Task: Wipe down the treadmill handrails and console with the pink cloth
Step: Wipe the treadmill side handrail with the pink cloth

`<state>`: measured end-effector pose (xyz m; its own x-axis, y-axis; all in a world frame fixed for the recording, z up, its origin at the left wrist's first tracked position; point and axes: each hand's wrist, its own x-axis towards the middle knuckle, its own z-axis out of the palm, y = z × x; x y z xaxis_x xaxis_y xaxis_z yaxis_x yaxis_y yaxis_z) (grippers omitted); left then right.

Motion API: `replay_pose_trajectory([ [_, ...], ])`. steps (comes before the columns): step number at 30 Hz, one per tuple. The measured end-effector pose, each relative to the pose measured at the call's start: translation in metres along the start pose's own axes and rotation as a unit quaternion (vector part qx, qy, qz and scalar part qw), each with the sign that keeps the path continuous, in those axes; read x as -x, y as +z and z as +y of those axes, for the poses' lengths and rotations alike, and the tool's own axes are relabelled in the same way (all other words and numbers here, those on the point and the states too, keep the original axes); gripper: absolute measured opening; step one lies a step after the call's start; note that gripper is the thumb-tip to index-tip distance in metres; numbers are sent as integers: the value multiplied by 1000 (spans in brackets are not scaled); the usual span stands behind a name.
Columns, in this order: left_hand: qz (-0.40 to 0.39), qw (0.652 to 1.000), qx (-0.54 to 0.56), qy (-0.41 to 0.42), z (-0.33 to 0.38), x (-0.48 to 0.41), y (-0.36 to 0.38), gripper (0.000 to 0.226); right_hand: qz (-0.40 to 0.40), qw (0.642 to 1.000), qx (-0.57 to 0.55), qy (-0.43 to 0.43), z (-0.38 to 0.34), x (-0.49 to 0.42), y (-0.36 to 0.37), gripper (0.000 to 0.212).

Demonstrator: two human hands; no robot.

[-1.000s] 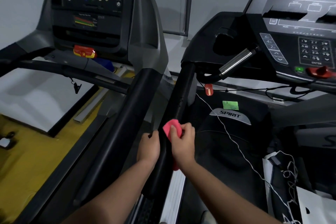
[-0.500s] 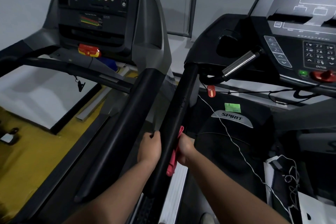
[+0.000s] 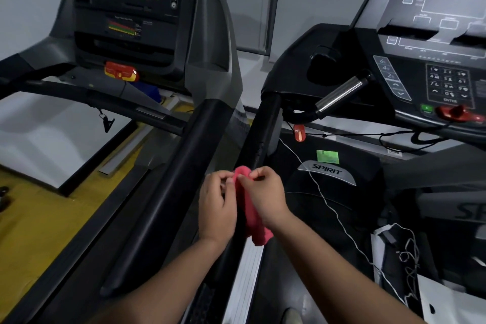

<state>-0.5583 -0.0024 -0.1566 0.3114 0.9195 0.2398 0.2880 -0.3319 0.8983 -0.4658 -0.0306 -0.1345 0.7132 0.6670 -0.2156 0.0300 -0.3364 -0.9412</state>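
Centre frame, my left hand (image 3: 217, 208) and right hand (image 3: 265, 197) both have their fingers pinched on the top edge of the pink cloth (image 3: 256, 231), which hangs between them over the black handrail (image 3: 259, 139). I seem to be refolding it mid-rail. Half a second ago the left hand gripped the rail while the right pressed the cloth to its side. Next comes wiping upward toward the console (image 3: 434, 60) at upper right

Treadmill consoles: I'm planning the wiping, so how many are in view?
2. The left console is at upper left, its top cut off; the right console, with a number keypad, is at upper right, partly cut off. Others may lie outside the frame.
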Motion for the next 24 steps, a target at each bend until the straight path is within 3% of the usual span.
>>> replay_pose_trajectory([
  [2,6,998,2,62,4,1,-2,11,-44,991,-113,55,-11,3,-2,13],
  [5,-31,997,-7,69,2,4,-4,17,-124,931,-301,165,-24,7,-4,14],
  [7,-89,996,-25,15,0,7,-3,20,-113,960,-215,138,-21,6,-3,19],
  [9,-123,989,-83,-9,-1,8,-2,32,-56,997,-50,22,-14,7,-5,22],
  [12,-149,976,-154,-28,1,4,1,48,-7,994,74,-76,5,7,-8,27],
  [18,-252,926,-250,-126,8,-19,13,79,-36,988,-75,129,27,-18,-7,15],
  [24,-299,904,-251,-175,9,-60,25,97,-50,982,-113,143,25,-16,-13,44],
])
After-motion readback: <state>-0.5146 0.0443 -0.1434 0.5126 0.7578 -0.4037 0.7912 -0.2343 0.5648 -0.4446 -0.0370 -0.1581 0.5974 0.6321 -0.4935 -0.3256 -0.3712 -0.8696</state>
